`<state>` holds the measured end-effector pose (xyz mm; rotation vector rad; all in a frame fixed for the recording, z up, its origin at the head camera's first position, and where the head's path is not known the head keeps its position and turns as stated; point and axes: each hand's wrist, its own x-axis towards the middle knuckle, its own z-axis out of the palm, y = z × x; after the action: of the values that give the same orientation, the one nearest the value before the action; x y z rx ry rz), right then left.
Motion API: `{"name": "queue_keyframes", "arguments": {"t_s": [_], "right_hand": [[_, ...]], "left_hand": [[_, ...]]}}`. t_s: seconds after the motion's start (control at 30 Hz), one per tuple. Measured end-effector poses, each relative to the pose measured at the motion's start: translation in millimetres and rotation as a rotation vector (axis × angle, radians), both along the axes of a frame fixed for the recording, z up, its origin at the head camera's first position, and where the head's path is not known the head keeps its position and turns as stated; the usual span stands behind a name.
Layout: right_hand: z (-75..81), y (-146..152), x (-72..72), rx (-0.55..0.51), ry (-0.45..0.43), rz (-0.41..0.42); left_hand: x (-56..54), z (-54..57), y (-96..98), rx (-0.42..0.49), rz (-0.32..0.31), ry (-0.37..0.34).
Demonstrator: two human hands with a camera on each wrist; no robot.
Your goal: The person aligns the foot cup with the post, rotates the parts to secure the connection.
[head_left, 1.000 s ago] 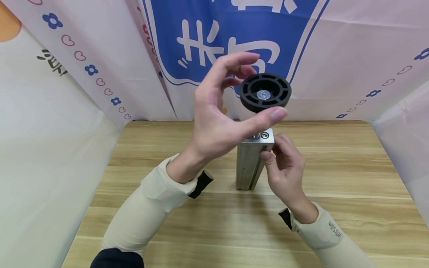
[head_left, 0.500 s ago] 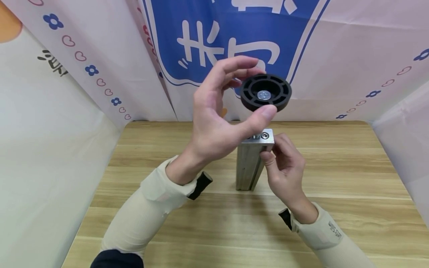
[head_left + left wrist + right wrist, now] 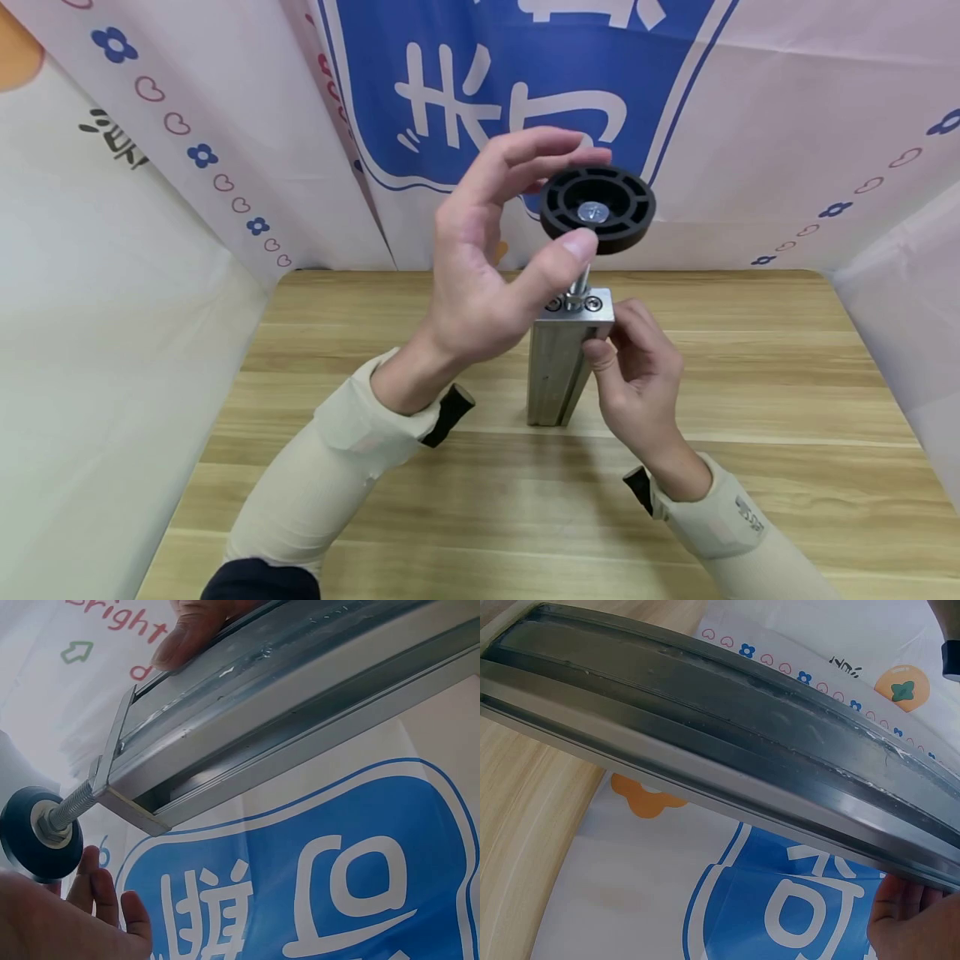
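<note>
An aluminium profile (image 3: 553, 371) stands upright on the wooden table. On its top, a metal end plate (image 3: 600, 316) bears two screws and a threaded stem (image 3: 73, 227). The stem carries a round black levelling foot (image 3: 593, 212) with a bolt head at its centre. My left hand (image 3: 480, 258) holds the foot's edge, thumb at the near rim and fingers behind the far side. With thumb and bent fingers, my right hand (image 3: 647, 379) grips the profile just below the plate. In the right wrist view, the profile (image 3: 705, 750) crosses the picture, with the right-hand fingers under its lower edge.
The wooden table (image 3: 480, 517) ends at a back wall of printed cloth (image 3: 750, 150) with a blue panel. White cloth sides (image 3: 112, 333) stand left and right. A pale sleeve with a black wrist mount (image 3: 450, 415) covers each forearm.
The left thumb has slid leftward along the foot's near rim, and the fingers have moved right behind it. More of the stem shows. My right hand and the profile stay in place.
</note>
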<state>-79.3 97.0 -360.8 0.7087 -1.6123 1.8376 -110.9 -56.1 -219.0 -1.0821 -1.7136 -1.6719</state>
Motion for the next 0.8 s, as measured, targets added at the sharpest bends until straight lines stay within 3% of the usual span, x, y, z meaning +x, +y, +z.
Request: {"name": "queue_keyframes", "arguments": {"t_s": [0.63,0.8], "right_hand": [[-0.1,1.2,-0.6,0.014,0.000,0.005],[-0.6,1.5,-0.5,0.012,-0.001,0.002]], "left_hand": [[0.6,2.2,2.1,-0.035,0.130,0.022],[-0.3,1.0,2.0,-0.030,0.131,0.014]]}}
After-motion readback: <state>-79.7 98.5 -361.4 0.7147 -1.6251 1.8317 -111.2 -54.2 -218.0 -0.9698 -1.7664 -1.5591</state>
